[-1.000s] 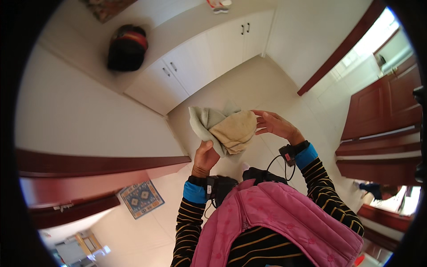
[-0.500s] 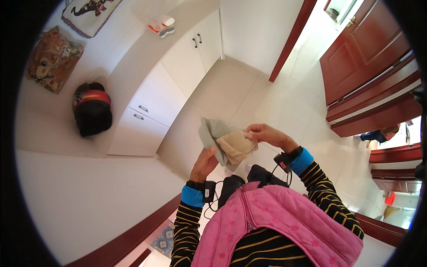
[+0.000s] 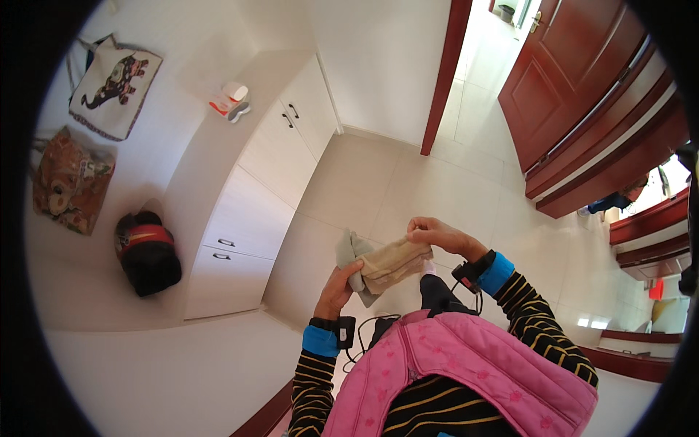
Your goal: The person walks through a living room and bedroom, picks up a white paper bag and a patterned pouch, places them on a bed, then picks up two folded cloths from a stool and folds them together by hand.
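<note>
A beige folded cloth (image 3: 395, 265) is stretched between my two hands in front of my body. My left hand (image 3: 336, 291) is closed, thumb on top, on the left end of the beige cloth and on a grey-green cloth (image 3: 348, 251) lying against it. At the opposite end, my right hand (image 3: 444, 237) pinches the upper right corner of the beige cloth between thumb and fingers. Both cloths hang in the air above the tiled floor. The lower part of the grey-green cloth is mostly hidden behind the beige one.
A white cabinet (image 3: 247, 207) with dark handles stands to the left. A black bag with a red band (image 3: 149, 256), an elephant-print bag (image 3: 120, 87) and a brown patterned bag (image 3: 74, 182) are beyond it. A red-brown door (image 3: 564, 80) stands ajar at right. Someone's blue-trousered leg (image 3: 606, 205) shows far right.
The head view has shifted, so the cabinet and bags sit lower. The beige cloth is pulled out longer to the right, and less of the grey-green cloth shows.
</note>
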Demonstrator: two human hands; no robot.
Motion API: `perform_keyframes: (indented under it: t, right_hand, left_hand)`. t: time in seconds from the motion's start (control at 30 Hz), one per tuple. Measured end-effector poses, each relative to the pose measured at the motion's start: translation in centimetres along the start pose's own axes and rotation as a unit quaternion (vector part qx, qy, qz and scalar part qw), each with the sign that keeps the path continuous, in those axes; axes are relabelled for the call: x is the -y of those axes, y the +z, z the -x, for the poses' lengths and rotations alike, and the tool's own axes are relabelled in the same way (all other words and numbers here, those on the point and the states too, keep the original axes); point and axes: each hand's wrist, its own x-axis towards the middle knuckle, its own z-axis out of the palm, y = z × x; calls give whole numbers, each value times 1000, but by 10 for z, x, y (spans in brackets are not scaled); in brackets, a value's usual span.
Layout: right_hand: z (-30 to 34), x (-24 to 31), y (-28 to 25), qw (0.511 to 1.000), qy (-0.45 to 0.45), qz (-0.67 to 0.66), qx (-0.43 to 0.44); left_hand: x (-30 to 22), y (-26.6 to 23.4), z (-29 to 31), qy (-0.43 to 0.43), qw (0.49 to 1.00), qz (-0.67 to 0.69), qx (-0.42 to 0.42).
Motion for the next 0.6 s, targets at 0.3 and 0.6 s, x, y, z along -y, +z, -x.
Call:
perform_keyframes:
  t: [0.3,0.6]
  right_hand:
    - [-5,12,-166,990,65,-124,-17]
    - [3,-43,-286,960,149,-237,12]
  left_hand:
    - [-39,109,-127,18,1000,13,-15]
    - [-64,225,-243,-8,997,-29,76]
